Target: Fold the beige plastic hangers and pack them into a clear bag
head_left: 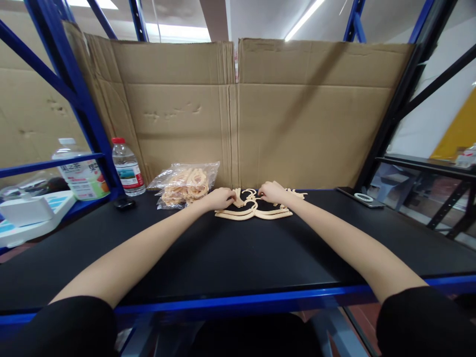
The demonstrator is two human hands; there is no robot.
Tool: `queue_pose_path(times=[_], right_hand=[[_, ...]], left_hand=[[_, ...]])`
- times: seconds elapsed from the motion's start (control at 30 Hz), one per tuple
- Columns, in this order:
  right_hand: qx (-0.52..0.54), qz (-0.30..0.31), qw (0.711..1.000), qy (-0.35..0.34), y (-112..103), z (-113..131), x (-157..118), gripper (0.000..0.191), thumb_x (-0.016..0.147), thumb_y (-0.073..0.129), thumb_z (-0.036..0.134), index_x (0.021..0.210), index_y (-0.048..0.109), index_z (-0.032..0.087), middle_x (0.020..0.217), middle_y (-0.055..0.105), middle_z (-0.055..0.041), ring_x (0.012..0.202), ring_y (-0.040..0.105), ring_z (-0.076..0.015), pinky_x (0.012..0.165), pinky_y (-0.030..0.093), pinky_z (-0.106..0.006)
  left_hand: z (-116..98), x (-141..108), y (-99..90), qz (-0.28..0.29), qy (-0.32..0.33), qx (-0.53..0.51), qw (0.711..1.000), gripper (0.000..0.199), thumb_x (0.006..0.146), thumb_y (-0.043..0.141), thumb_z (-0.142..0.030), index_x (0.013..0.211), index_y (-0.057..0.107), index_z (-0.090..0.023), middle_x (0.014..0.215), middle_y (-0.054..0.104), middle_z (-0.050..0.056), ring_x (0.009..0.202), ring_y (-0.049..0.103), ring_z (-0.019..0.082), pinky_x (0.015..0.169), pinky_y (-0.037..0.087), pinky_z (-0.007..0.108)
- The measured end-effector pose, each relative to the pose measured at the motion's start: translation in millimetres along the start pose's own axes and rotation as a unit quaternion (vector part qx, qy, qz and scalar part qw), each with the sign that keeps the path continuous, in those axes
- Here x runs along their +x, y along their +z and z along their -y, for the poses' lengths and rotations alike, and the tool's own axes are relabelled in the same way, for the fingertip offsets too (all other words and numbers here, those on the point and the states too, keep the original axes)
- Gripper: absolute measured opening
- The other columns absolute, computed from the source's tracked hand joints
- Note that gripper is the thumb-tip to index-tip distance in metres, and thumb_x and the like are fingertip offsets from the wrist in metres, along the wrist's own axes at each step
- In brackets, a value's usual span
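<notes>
Pale, curved, carved pieces [254, 213] lie together on the black tabletop [230, 258], the nearest ones forming a long bracket-like shape with a curl at its middle. At the left end of the group is my left hand [222, 198], its fingers bent together at a pale piece; what they pinch is too small to make out. My right hand [273, 192] reaches over the right side of the group, fingers curled down, and its fingertips hide whatever they touch. More small pale pieces [297, 194] show just beyond my right wrist.
A clear plastic bag of similar pale pieces [188, 186] lies left of my left hand. Further left stand a red-capped water bottle [127, 168] and a larger bottle [82, 173], with a black object [124, 203]. A phone with a white ring [360, 197] rests at right. Cardboard [305, 119] walls the back.
</notes>
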State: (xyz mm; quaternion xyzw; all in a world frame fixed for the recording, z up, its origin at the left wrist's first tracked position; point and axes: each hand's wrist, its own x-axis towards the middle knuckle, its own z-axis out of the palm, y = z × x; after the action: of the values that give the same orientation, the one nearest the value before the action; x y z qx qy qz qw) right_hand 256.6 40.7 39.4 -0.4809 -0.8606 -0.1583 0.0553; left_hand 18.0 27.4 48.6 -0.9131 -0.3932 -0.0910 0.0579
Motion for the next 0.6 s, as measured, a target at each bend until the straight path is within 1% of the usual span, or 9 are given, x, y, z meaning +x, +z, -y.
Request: queue_pose_path(times=[0.17,0.27,0.33,0.43,0.53,0.6], right_hand=[[-0.029,-0.008,0.999,-0.03,1.4,1.7,1.9,0.015,0.078,0.056,0.015,0.076,0.071,0.016,0.082,0.069,-0.0112,0.088,0.057,-0.0235,0.076,0.032,-0.032],[-0.026,-0.028,0.998,-0.04,-0.7,-3.4,-1.0,0.013,0.076,0.058,0.014,0.069,0.069,0.015,0.077,0.068,-0.0102,0.088,0.056,-0.0232,0.078,0.029,-0.033],[-0.017,-0.052,0.998,-0.033,-3.1,-7.1,-2.9,0.013,0.076,0.058,0.014,0.069,0.068,0.016,0.075,0.068,-0.0089,0.086,0.056,-0.022,0.078,0.029,-0.032],[0.007,-0.11,0.994,0.01,-7.7,-10.8,-6.5,0.016,0.082,0.052,0.018,0.077,0.068,0.016,0.076,0.068,-0.0075,0.08,0.059,-0.0196,0.075,0.032,-0.03],[0.034,-0.172,0.982,0.072,-12.9,-10.7,-14.4,0.022,0.087,0.044,0.02,0.09,0.065,0.016,0.073,0.068,-0.0051,0.069,0.061,-0.017,0.065,0.036,-0.026],[0.101,-0.223,0.964,0.1,-16.8,-8.0,-23.6,0.02,0.086,0.045,0.02,0.092,0.063,0.016,0.065,0.066,-0.0023,0.062,0.061,-0.0155,0.061,0.039,-0.024]], left_hand=[[8.9,-3.1,1.5,-0.003,-0.047,0.014,0.999,0.02,0.083,0.049,-0.025,0.088,0.066,-0.016,0.09,0.066,0.008,0.084,0.061,0.02,0.074,0.043,0.026],[11.8,-3.6,3.0,-0.009,-0.088,0.017,0.996,0.017,0.082,0.052,-0.027,0.081,0.065,-0.015,0.085,0.066,0.009,0.081,0.062,0.021,0.072,0.044,0.027],[12.4,-1.5,6.1,-0.015,-0.119,0.017,0.993,0.014,0.08,0.054,-0.024,0.076,0.063,-0.015,0.08,0.066,0.009,0.079,0.062,0.022,0.07,0.044,0.028],[12.2,3.1,11.3,-0.034,-0.163,0.011,0.986,0.007,0.075,0.055,-0.013,0.077,0.061,-0.013,0.077,0.066,0.012,0.078,0.063,0.025,0.068,0.044,0.03],[10.4,4.6,11.0,-0.059,-0.192,-0.013,0.98,0.016,0.073,0.051,-0.005,0.084,0.06,-0.012,0.08,0.066,0.014,0.079,0.064,0.026,0.067,0.045,0.031],[7.0,2.1,6.0,-0.078,-0.199,-0.041,0.976,0.022,0.072,0.05,-0.004,0.091,0.058,-0.012,0.083,0.067,0.013,0.078,0.064,0.025,0.067,0.046,0.03]])
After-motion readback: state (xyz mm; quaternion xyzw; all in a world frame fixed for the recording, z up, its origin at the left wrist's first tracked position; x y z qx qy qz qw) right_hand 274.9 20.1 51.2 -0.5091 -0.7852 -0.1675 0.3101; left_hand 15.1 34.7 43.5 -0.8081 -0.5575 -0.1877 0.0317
